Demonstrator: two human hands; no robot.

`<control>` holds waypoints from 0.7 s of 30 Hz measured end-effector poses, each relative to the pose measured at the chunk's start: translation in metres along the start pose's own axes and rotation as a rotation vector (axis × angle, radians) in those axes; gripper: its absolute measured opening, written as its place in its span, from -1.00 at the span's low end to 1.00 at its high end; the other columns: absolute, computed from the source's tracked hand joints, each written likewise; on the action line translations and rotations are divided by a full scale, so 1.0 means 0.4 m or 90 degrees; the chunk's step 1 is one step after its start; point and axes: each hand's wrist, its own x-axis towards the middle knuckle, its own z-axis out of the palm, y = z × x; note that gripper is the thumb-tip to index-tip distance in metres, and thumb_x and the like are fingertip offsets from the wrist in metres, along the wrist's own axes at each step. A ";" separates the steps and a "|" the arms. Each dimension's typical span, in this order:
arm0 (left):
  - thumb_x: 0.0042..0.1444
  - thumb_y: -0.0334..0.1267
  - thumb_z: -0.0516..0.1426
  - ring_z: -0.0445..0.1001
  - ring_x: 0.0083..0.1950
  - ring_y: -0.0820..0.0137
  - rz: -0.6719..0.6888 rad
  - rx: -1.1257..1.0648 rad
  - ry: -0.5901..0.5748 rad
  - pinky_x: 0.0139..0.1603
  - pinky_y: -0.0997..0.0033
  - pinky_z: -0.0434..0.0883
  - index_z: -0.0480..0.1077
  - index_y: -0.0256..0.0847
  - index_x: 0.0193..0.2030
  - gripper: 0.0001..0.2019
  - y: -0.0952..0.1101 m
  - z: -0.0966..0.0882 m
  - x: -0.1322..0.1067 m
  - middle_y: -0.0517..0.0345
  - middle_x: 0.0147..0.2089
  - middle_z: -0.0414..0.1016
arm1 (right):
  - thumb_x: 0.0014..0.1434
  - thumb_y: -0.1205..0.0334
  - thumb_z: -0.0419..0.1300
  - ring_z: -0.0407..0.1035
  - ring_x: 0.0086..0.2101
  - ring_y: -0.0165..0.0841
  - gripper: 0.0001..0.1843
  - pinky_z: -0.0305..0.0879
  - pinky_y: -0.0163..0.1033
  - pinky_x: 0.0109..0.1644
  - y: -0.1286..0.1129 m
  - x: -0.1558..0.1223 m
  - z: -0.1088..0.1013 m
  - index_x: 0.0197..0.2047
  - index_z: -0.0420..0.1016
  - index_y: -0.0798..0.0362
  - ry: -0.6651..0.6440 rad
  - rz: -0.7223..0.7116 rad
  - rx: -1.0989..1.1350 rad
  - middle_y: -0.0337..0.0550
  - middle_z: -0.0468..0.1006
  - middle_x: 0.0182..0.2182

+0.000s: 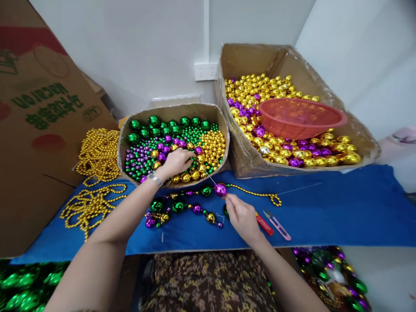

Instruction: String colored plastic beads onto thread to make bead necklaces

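Note:
My left hand (178, 163) reaches over the smaller cardboard box (121, 149), its fingers closed in a pinch above the beads; what they hold is too small to make out. My right hand (242, 216) pinches a shiny purple bead (220, 189) between thumb and fingers. A pale thread (210, 178) runs from this bead up toward my left hand. Strung green, purple and gold beads (178, 206) lie on the blue cloth (312, 225) below the box. A thin gold bead chain (250, 190) trails right from near the purple bead.
A larger box (238, 151) of gold and purple beads holds a red plastic basket (300, 119). Gold bead chains (94, 203) are heaped at left beside a tall carton (39, 130). Thread snips (277, 225) and a red-handled tool (264, 224) lie beside my right hand.

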 end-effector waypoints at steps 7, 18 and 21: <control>0.01 -0.16 0.25 0.47 -0.31 0.42 -0.234 -0.840 0.064 -0.57 0.59 0.16 0.49 -0.22 -0.12 -0.71 0.081 0.005 -0.086 0.07 -0.33 0.51 | 0.36 0.27 -0.05 0.54 -0.36 -0.34 -0.74 0.41 -0.33 -0.23 -0.008 0.005 0.006 -0.12 0.46 0.09 0.015 -0.006 0.011 -0.10 0.62 -0.35; -0.01 -0.17 0.28 0.41 -0.39 0.52 -0.261 -0.904 0.043 -0.55 0.58 0.24 0.43 -0.19 -0.18 -0.74 0.125 0.020 -0.117 0.12 -0.24 0.50 | 0.37 0.26 -0.07 0.55 -0.33 -0.34 -0.72 0.41 -0.31 -0.21 -0.006 0.000 0.008 -0.08 0.45 0.07 -0.017 0.002 -0.005 -0.09 0.64 -0.31; 0.01 -0.17 0.28 0.39 -0.41 0.53 -0.212 -0.815 0.070 -0.55 0.58 0.24 0.44 -0.20 -0.19 -0.75 0.129 0.025 -0.125 0.17 -0.31 0.48 | 0.37 0.27 -0.07 0.55 -0.32 -0.34 -0.73 0.40 -0.32 -0.22 -0.002 -0.002 0.014 -0.09 0.45 0.07 -0.011 -0.008 -0.035 -0.10 0.64 -0.30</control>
